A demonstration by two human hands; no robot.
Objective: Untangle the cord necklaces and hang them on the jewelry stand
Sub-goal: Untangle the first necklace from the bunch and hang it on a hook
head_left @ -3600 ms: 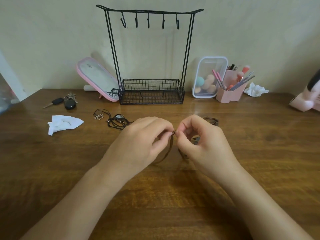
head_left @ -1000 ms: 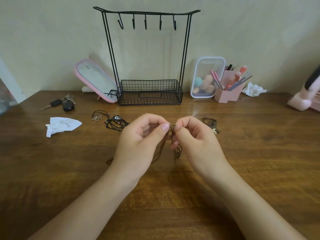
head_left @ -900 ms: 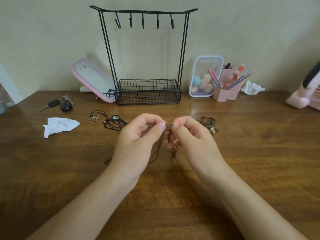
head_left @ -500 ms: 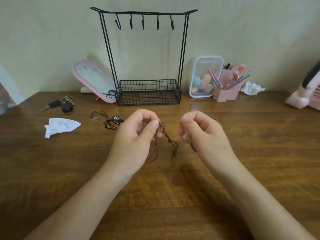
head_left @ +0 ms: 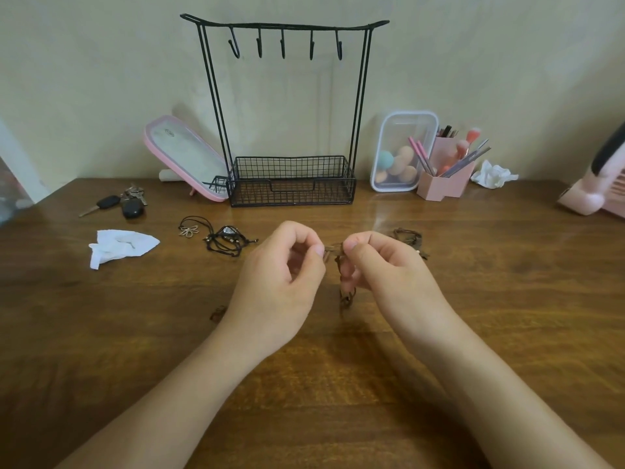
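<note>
My left hand (head_left: 280,282) and my right hand (head_left: 389,269) pinch a brown cord necklace (head_left: 345,296) between thumb and forefinger, close together above the wooden table (head_left: 507,299). A knotted part of the cord dangles below my fingers. A tangle of black cord necklaces (head_left: 225,240) with a flower pendant (head_left: 188,230) lies to the left. Another brown cord (head_left: 411,236) lies behind my right hand. The black wire jewelry stand (head_left: 287,113) stands at the back, its several hooks bare.
Keys (head_left: 121,203) and a crumpled white tissue (head_left: 118,247) lie at the left. A pink mirror (head_left: 184,157) leans beside the stand. A clear sponge box (head_left: 402,150), a pink brush holder (head_left: 443,177), another tissue (head_left: 492,174) and a pink device (head_left: 595,187) are at the right.
My hands, apart half a second ago with the cord stretched between them, have come back together. The knotted cord hangs lower under my right fingers.
</note>
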